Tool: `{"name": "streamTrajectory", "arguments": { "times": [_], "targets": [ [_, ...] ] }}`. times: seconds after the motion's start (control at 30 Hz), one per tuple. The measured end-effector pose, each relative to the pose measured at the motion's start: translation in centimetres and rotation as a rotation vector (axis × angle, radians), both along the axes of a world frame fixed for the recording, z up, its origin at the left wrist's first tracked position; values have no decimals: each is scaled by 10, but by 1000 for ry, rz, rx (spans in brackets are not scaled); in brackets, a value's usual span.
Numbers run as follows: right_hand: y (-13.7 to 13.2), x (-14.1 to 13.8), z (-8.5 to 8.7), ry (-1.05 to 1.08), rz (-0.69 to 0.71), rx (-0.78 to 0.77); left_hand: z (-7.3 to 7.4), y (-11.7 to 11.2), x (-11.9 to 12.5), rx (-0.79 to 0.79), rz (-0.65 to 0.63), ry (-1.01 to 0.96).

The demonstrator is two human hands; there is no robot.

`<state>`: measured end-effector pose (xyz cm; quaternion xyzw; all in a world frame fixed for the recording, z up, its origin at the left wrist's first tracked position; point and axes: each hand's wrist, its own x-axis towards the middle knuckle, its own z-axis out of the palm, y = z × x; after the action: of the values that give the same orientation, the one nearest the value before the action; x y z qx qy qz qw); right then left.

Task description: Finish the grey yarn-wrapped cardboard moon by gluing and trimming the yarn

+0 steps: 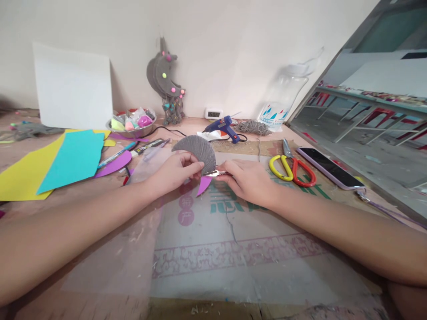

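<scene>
My left hand [180,172] pinches a crescent [199,150] covered in rows of grey yarn. A bare purple paper tip [203,185] sticks out below it. In my right hand [245,180] is a slim silver metal tool [215,173], its tip against the crescent's lower right edge. The fingers cover most of the tool, so I cannot tell its exact kind. Beneath both hands lies a clear plastic sheet [207,284] over printed cardboard. A loose strand of grey yarn [231,224] trails across it.
Scissors [304,172] and a phone [330,168] lie right. Behind are a blue glue gun [224,128], grey yarn [252,127], a bottle [283,95] and a small clock [213,114]. Left are coloured sheets [71,160] and a bowl [132,131]. A decorated grey moon [163,75] hangs on the wall.
</scene>
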<state>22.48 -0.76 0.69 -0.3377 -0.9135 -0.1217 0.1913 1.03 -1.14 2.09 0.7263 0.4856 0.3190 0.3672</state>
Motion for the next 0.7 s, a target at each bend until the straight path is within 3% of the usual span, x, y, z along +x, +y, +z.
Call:
{"name": "streamTrajectory", "arguments": {
  "times": [0.7],
  "targets": [
    [-3, -3, 1, 48, -12, 28, 1, 0, 0, 12, 16, 4]
  ]
}}
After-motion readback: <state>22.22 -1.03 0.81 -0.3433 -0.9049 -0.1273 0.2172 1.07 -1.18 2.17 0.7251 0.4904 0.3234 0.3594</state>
